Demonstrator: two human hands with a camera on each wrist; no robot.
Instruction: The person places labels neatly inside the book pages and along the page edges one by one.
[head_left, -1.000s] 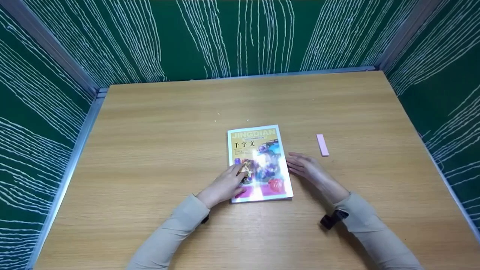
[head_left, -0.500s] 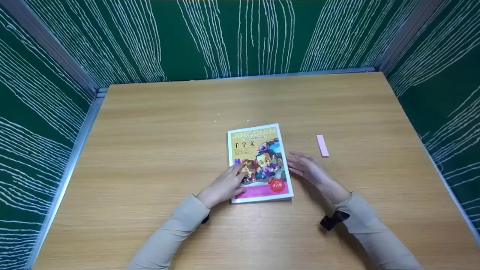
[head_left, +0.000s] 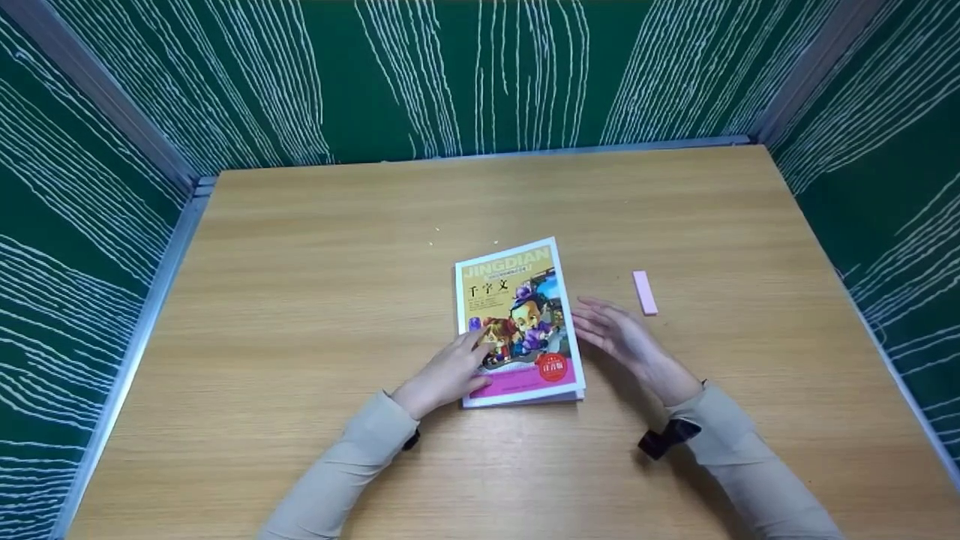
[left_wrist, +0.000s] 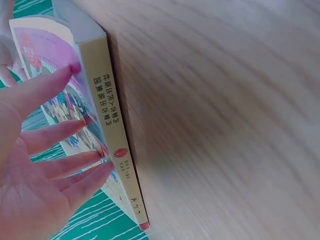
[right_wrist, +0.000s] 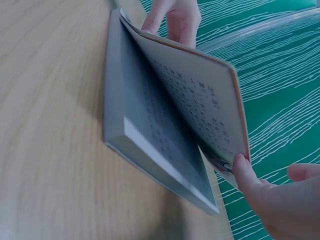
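Note:
A paperback book point(head_left: 514, 262) with a colourful cartoon cover lies on the table, spine to the left. Its front cover stands partly lifted at the right edge, and printed text point(right_wrist: 187, 90) shows inside in the right wrist view. My left hand point(head_left: 442, 375) rests its fingertips on the cover near the spine point(left_wrist: 117, 135). Spread and fairly straight, those fingers grip nothing. At the book's right edge, my right hand point(head_left: 634, 345) touches the raised cover with a fingertip point(right_wrist: 241, 165). Its thumb appears apart from the cover.
A small pink bar point(head_left: 645, 292) lies on the wooden table point(head_left: 330, 285), just beyond my right hand. Tiny white specks sit past the book's top edge. Green walls point(head_left: 465, 75) with white lines enclose the table at the back and sides.
The book's front cover has risen at its right edge, tilting up from the pages. My right fingers have moved up slightly with it; my left hand has stayed on the cover.

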